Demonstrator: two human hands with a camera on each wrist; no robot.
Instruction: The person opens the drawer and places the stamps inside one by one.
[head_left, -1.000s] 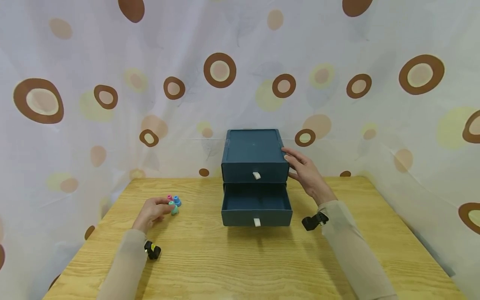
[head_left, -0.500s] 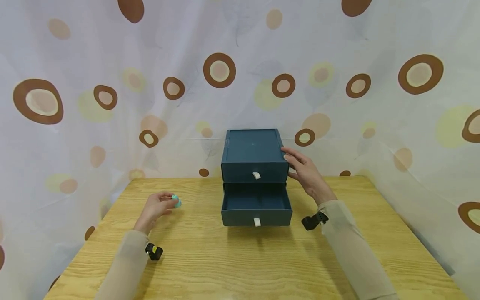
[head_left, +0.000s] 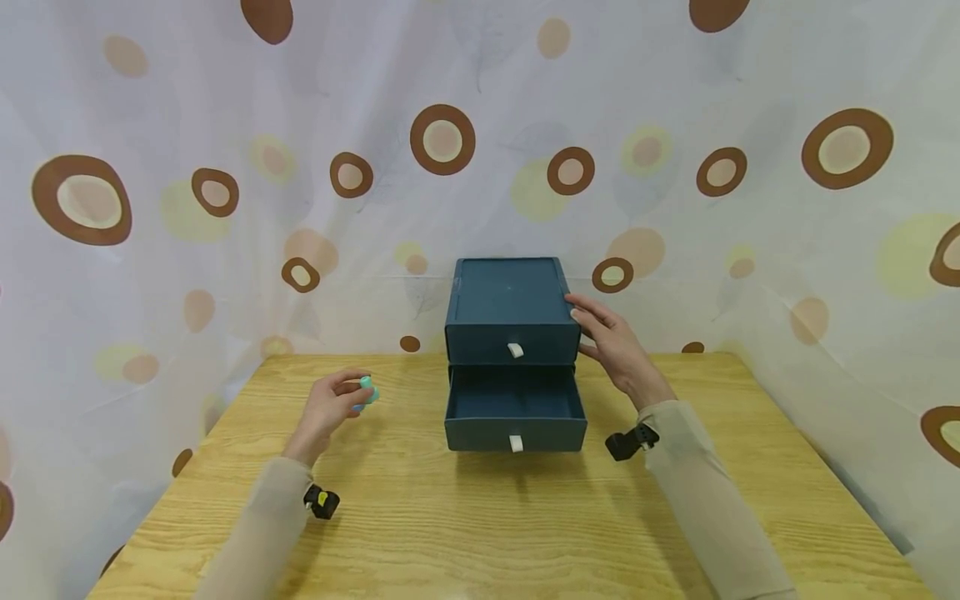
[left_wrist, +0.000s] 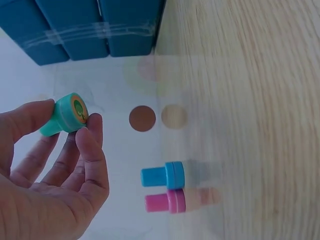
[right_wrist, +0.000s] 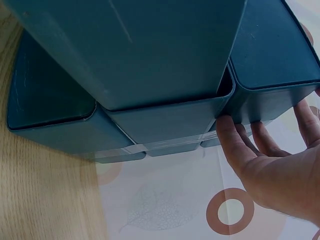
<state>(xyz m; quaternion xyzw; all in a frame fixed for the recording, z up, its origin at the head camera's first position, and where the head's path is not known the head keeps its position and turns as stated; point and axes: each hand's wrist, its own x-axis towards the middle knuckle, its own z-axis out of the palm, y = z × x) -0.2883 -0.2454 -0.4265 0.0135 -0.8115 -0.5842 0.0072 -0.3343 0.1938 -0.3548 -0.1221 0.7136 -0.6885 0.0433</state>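
Item: small blue cabinet (head_left: 512, 312) with two drawers, standing at the far middle of the wooden surface (head_left: 480, 517) against a spotted curtain (head_left: 225, 125). Upper drawer (head_left: 513, 348) closed; lower drawer (head_left: 514, 410) pulled out toward the person, its inside showing nothing in it. Right hand (head_left: 611, 346): fingers (right_wrist: 235, 145) straight and laid flat against the cabinet's right side, gripping nothing, steadying it. Left hand (head_left: 330, 408): raised off the surface well to the left of the cabinet, thumb and fingers pinching a small teal stamp (head_left: 366, 390) by its body. Step in hand, as judged: carrying the teal stamp across to the open lower drawer; the next move would call for a sideways reach to the right, over the drawer's front edge, and a release above its floor while the other hand keeps the cabinet from sliding. View differences: the left wrist view alone shows a blue stamp (left_wrist: 163, 176) and a pink stamp (left_wrist: 166, 202) lying touching one another on the surface, plus the teal stamp's orange-ringed face; the head view hides these two. The right wrist view shows clear tape (right_wrist: 170, 145) between the stacked cabinet units, unseen from the head.
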